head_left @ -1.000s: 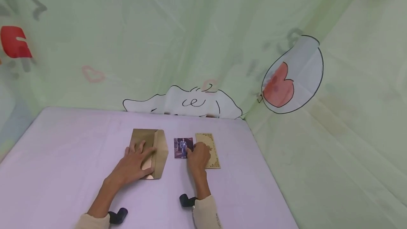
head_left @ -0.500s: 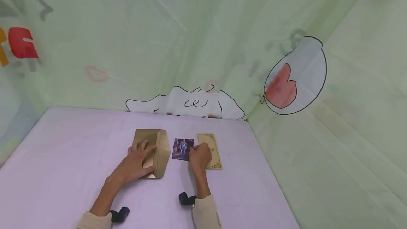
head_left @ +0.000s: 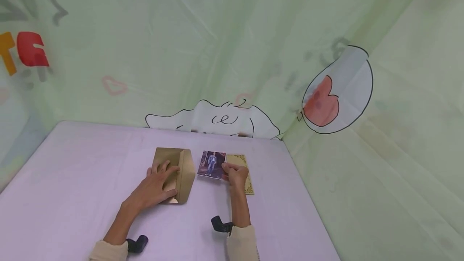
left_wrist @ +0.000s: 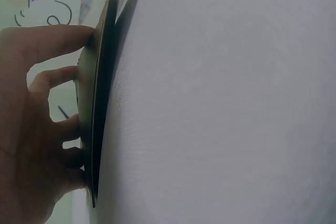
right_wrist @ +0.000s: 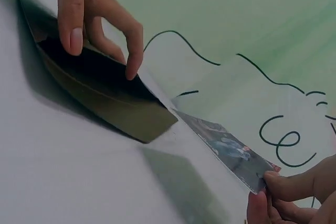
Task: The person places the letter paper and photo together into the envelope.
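Note:
A gold envelope lies left of centre on the table, its flap spread out to the right. My left hand rests on it with the fingers apart. In the right wrist view the envelope's mouth gapes a little above the flap. My right hand pinches a photo by its right edge, thumb on top. The print shows a person in blue clothes and is raised at a slant, its far edge close to the envelope flap in the right wrist view. A cream card with ornate gold borders lies partly hidden under my right hand.
The table is covered with a pale lilac cloth. Behind it and along the right hang light green curtains with printed drawings. A dark wrist mount sits on each wrist.
My right hand has pinched the photo's edge and lifted it off the table, turning palm-side inward. The left hand keeps its place on the envelope. The head view has shifted slightly.

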A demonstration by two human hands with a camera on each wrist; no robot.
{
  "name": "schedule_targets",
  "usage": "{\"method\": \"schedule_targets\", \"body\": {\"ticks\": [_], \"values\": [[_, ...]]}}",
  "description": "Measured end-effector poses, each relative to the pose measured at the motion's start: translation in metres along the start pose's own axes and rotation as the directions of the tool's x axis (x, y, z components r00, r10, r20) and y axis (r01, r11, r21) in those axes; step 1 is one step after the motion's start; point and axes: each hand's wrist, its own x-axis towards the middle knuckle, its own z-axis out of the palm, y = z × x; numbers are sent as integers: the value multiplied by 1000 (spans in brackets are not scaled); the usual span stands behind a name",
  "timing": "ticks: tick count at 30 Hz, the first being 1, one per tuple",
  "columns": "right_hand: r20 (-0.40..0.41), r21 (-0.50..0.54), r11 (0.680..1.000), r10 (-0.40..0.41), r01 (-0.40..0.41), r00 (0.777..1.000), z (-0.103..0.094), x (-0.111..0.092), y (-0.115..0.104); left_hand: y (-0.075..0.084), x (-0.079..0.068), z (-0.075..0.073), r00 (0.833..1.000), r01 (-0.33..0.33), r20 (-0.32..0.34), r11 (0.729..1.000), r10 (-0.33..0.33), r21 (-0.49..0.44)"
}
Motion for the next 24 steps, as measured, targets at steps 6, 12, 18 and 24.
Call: {"method": "schedule_targets", "body": {"ticks": [6,12,18,24], "values": [[133,-15,1000,13,-11,991,23,-11,5,-4,0,0,1000,9,7,1000,-9,-2],[140,-73,997,10,1,990,47,-21,17,-5,0,1,999,19,26,1000,-19,-12],[93,-215,972,-71,90,993,72,-30,20,-6,0,-1,1000,18,21,1000,-18,-8],[102,-302,931,-180,203,978,92,-41,18,-7,2,-2,999,16,30,999,-15,-36]]}}
